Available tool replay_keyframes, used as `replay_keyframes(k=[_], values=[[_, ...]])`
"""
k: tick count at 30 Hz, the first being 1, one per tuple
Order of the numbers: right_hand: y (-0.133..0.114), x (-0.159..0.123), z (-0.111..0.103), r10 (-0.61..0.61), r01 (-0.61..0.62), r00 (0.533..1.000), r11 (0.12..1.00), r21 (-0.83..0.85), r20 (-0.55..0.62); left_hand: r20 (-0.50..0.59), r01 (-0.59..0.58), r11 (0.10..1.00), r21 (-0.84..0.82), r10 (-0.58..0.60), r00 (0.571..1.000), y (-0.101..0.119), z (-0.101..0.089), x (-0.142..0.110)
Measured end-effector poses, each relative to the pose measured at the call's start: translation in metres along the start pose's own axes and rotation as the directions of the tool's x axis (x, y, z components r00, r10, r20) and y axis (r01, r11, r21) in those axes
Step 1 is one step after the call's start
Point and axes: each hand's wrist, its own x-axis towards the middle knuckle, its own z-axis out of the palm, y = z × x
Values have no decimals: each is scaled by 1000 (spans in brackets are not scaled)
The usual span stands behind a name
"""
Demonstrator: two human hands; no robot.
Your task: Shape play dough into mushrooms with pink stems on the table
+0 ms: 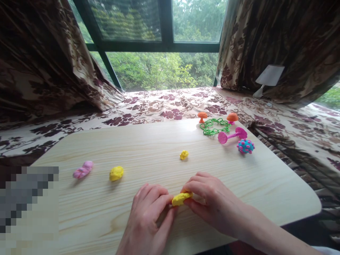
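Near the front of the table, a small elongated piece of yellow modelling clay is pinched between both hands. My left hand grips its left end with thumb and index finger. On its other end, the thumb and fingers of my right hand are closed. A small crumpled yellow clay bit lies beyond the hands. To the left sits a larger yellow clay lump, and beside it a pink clay piece.
At the table's far right stand two orange-capped clay mushrooms, a ring of green clay links, a pink dumbbell shape and a blue clay lump with pink dots. A white lamp stands behind. Pixelation covers the left edge.
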Motion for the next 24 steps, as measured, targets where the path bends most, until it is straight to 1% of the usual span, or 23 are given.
replay_keyframes(k=[4, 7, 10, 12, 15, 19, 21, 24], values=[[5, -1, 7, -5, 5, 1000, 1000, 23, -12, 1, -1, 1000, -16, 1, 1000, 0, 2, 1], [6, -2, 10, -28, 29, 999, 1000, 2, -25, 4, 4, 1000, -2, -4, 1000, 3, 4, -1], [4, -2, 9, -40, 39, 998, 999, -6, -38, -45, 40, 999, -2, -40, 998, 6, 5, -3], [1, -2, 7, -13, 15, 998, 1000, 27, -60, -78, 47, 999, 0, -47, 996, 6, 5, -5], [-4, -1, 5, 31, -23, 996, 996, 91, -88, -119, 17, 999, 35, -13, 993, 6, -1, -8], [-9, 4, 5, 2, 4, 998, 997, 77, -70, -190, 17, 994, 108, 4, 982, 4, -11, -9], [-10, 7, 6, -18, 21, 999, 999, 49, -50, -192, 24, 994, 107, -3, 981, 2, -13, -10], [-8, 8, 7, -22, 23, 999, 999, 26, -22, -131, 43, 997, 71, -34, 991, -1, -9, -12]])
